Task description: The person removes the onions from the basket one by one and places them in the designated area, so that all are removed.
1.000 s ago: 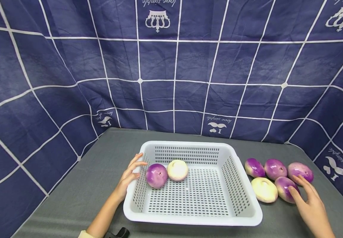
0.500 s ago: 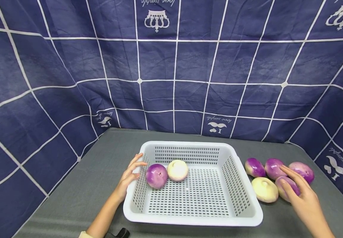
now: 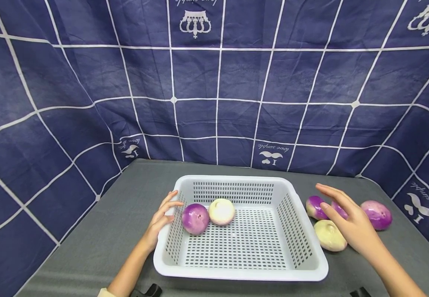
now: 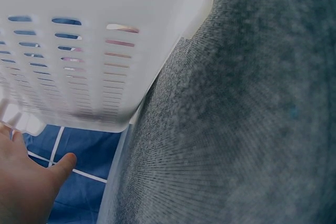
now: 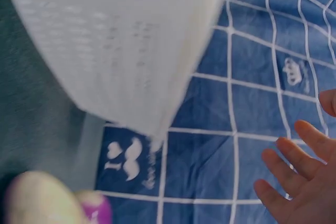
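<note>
1. Now my right hand (image 3: 351, 225) has lifted off the turnips near the counter's right edge; half a second ago it lay on them. It is open, fingers spread, holding nothing.
2. One purple turnip looks gone from that cluster, though my hand may hide it; the pale turnip (image 3: 329, 236) lies just beside the basket (image 3: 236, 274).
3. My left hand (image 3: 162, 218) stays put, fingers straight against the basket's left wall.
4. Two turnips (image 3: 195, 218) sit inside, unchanged.

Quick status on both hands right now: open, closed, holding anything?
Left hand: open, fingers resting on the basket rim, gripping nothing.
Right hand: open, fingers spread, raised over the turnips beside the basket, holding nothing.
</note>
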Available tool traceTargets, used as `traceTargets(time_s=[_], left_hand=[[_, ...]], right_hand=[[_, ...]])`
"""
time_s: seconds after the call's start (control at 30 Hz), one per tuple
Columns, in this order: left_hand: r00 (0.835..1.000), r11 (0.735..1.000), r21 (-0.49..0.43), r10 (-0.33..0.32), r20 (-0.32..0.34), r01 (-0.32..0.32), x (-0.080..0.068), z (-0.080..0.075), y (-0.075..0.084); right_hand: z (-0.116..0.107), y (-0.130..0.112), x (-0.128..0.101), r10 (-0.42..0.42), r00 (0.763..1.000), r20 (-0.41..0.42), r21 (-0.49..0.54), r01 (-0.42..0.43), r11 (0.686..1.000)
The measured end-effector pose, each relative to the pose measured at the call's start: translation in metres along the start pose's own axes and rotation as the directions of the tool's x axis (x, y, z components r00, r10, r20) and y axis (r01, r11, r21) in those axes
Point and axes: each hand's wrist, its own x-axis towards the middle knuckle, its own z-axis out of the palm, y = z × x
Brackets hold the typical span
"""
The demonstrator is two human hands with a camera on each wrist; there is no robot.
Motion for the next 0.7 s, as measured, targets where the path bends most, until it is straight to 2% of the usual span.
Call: traceTargets(time_s=[0.23, 0.4, 0.57, 0.7], left_hand=[[1.000, 1.000, 0.008, -0.006, -0.006, 0.006, 0.001, 0.000, 0.001], [1.000, 1.000, 0.011, -0.007, -0.005, 0.007, 0.001, 0.000, 0.002], [1.000, 1.000, 0.006, -0.017, 0.000, 0.017, 0.001, 0.000, 0.001], [1.000, 1.000, 0.010, -0.019, 0.000, 0.019, 0.001, 0.000, 0.001]], right_hand=[[0.006, -0.019, 0.022, -0.024, 0.997, 0.072, 0.042, 0.021, 0.999], [0.012, -0.033, 0.036, 0.003, 0.982, 0.189, 0.003, -0.004, 1.000], [0.021, -0.042, 0.047, -0.013, 0.943, 0.331, -0.031, 0.024, 0.999], [0.028, -0.046, 0.053, -0.046, 0.899, 0.435, -0.047, 0.074, 0.996]])
